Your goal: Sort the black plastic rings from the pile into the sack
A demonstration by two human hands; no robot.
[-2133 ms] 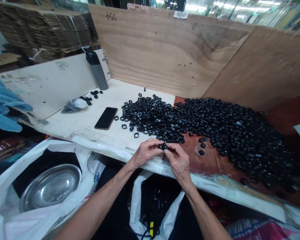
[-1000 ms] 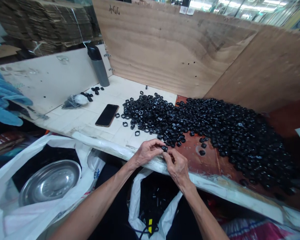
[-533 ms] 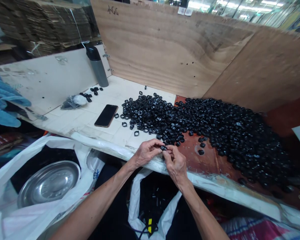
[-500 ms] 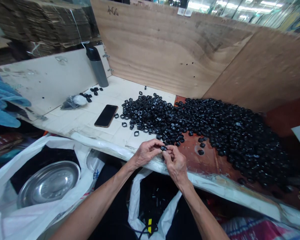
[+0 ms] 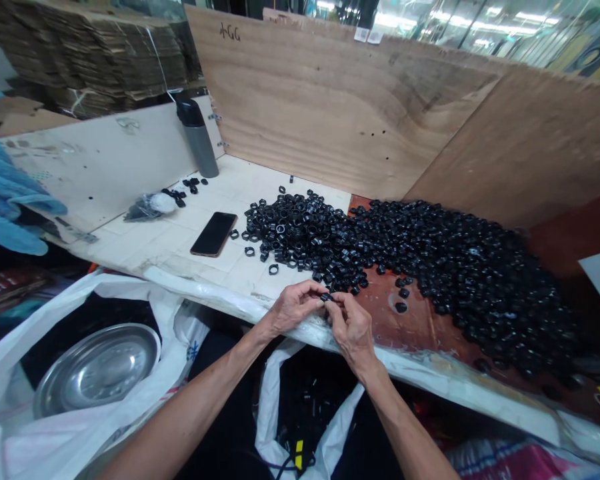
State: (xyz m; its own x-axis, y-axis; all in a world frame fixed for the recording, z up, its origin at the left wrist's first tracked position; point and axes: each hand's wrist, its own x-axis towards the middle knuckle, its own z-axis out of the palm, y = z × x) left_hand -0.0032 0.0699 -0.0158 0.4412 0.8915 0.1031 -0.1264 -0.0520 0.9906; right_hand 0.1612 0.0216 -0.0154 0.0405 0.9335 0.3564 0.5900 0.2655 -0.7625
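The left hand (image 5: 297, 308) and the right hand (image 5: 353, 328) are close together over the front edge of the bench (image 5: 145, 247). Both are clenched in a pinch, and their fingertips meet on one small black ring (image 5: 325, 297), so the ring is grasped btw the two hands, not released. It sits at the tips, approx. same distance from each hand, so I cannot say which hand is nearer. The piece is too small to tell its long axis. Just beyond it lies a pile of black rings (image 5: 300, 233) on the pale bench, and this pile runs into a bigger pile (image 5: 460, 280) on a reddish board (image 5: 420, 327). Left of the pile are a black phone (image 5: 213, 234) and a plastic bag (image 5: 145, 207) w/ a few black pcs near it. A steel bottle (image 5: 196, 137) stands by the plywood wall (image 5: 330, 100). Below the bench are a white sack (image 5: 170, 320) w/ a steel bowl (image 5: 97, 370) and a 2nd white sack (image 5: 273, 400) w/ black pcs inside.
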